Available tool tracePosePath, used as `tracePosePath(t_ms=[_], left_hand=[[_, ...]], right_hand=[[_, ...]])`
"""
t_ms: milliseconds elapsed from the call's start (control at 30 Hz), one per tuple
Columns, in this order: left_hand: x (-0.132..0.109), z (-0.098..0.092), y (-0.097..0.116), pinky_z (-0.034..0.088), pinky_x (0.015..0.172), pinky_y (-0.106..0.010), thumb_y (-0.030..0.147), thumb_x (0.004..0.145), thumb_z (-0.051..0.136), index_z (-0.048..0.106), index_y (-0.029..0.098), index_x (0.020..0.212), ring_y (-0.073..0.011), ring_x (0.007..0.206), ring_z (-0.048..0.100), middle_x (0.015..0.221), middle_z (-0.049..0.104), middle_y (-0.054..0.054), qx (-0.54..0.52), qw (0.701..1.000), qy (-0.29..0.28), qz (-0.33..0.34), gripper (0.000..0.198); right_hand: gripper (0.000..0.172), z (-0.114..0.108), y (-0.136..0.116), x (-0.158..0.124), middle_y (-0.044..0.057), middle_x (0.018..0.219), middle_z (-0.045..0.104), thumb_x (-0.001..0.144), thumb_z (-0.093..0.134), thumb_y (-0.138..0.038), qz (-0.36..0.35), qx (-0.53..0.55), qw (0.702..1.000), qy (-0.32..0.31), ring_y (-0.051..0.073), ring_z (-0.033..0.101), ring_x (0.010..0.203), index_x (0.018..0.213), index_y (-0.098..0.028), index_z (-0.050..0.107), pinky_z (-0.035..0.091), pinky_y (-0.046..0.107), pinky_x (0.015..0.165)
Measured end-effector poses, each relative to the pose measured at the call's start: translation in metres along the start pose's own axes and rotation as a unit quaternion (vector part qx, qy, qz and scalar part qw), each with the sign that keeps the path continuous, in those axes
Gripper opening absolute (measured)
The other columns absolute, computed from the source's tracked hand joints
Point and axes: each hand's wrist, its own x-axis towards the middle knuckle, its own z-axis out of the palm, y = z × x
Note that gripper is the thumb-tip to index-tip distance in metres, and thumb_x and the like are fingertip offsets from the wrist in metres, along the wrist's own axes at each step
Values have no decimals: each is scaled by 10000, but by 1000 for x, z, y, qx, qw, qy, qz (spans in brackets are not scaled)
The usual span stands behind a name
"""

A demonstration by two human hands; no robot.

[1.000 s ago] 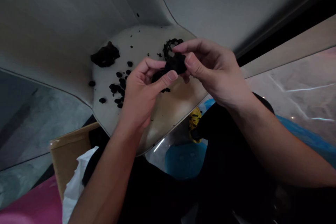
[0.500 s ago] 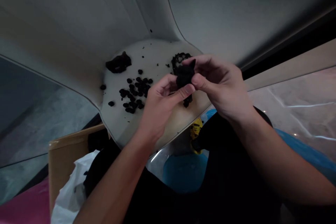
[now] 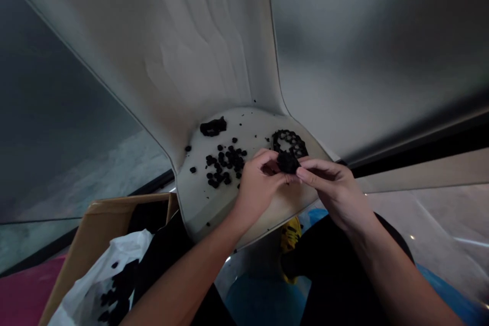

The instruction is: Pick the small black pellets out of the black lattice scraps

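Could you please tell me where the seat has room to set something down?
Crumbs aside, the seat is bare between the cluster and near edge, left of the left hand, and between the lump and ring. Crowded: the cluster, and by the ring, where that hand and the right hand hold a piece.

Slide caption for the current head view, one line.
Left-hand grip and right-hand grip hold a dark piece above a pale seat, small black lumps scattered at left.
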Motion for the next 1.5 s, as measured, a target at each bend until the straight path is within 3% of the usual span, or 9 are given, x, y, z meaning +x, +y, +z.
tracePosePath(t_ms=[167, 367, 533, 733, 867, 1100, 1200, 1367, 1500], left_hand=[[0, -4, 2, 447, 741, -348, 360, 803, 1046, 734, 226, 770, -174, 810, 595, 902, 651, 13, 70, 997, -22, 12, 341], [-2, -10, 7, 539, 895, -362, 260, 653, 1125, 779, 225, 989, -205, 948, 712, 956, 793, -10, -78, 992, -71, -75, 484], [-1, -15, 5, 557, 878, -384, 377, 706, 1098, 721, 204, 897, -217, 887, 737, 889, 774, -23, -91, 990, -66, -90, 456], [-3, -21, 10, 494, 768, -311, 392, 781, 1049, 666, 211, 801, -156, 828, 618, 907, 634, 17, 20, 997, -62, 29, 424], [-4, -23, 12, 501, 786, -295, 351, 816, 1030, 648, 218, 806, -155, 875, 625, 959, 649, 22, 103, 987, -83, 93, 405], [-8, -21, 18, 517, 871, -333, 267, 925, 886, 763, 224, 984, -208, 1001, 726, 1038, 795, -13, 135, 984, -113, 8, 143], [-8, -20, 18, 528, 851, -348, 279, 916, 883, 773, 210, 1008, -235, 985, 734, 987, 796, -30, 101, 988, -113, -43, 158], [-8, -20, 17, 560, 957, -359, 187, 937, 819, 767, 201, 1032, -225, 1043, 740, 1033, 797, -41, 6, 991, -127, -41, 109], [-10, -23, 21, 564, 954, -352, 207, 896, 882, 763, 188, 986, -201, 963, 722, 963, 774, -34, -53, 989, -121, -69, 150]], right_hand=[[263, -4, -1, 0, 30, 912, 779, 715, 1078, -470, 32, -13, 999, -14, 224, 701, 874, 830, -312, 901, 582, 354, 816], [290, -2, 4, -1, 44, 973, 763, 796, 1020, -542, -16, -60, 998, 19, 232, 707, 926, 790, -301, 859, 586, 359, 842], [309, -2, 8, -2, 58, 957, 795, 826, 1003, -586, -50, -88, 995, 22, 243, 724, 913, 928, -316, 893, 605, 354, 823], [475, -3, 8, -1, 14, 760, 693, 763, 1030, -675, -24, -70, 997, -14, 159, 615, 753, 806, -244, 836, 482, 267, 692], [483, -3, 12, 0, 25, 749, 691, 690, 1072, -622, -12, -87, 996, 25, 168, 591, 752, 709, -222, 801, 459, 289, 689], [261, -2, 10, 1, -12, 751, 664, 877, 976, -320, -138, -106, 984, -27, 151, 608, 735, 723, -255, 776, 466, 289, 706], [183, 3, 7, -3, -13, 828, 699, 927, 937, -252, -179, -128, 975, -28, 146, 638, 780, 813, -268, 795, 487, 278, 731], [122, 18, 7, -10, 10, 903, 728, 1033, 836, -255, -226, -93, 970, 0, 157, 675, 851, 917, -267, 799, 526, 273, 769], [169, 26, 12, -10, 13, 890, 711, 1028, 865, -340, -189, -32, 981, -11, 156, 644, 827, 900, -254, 796, 503, 279, 743]])
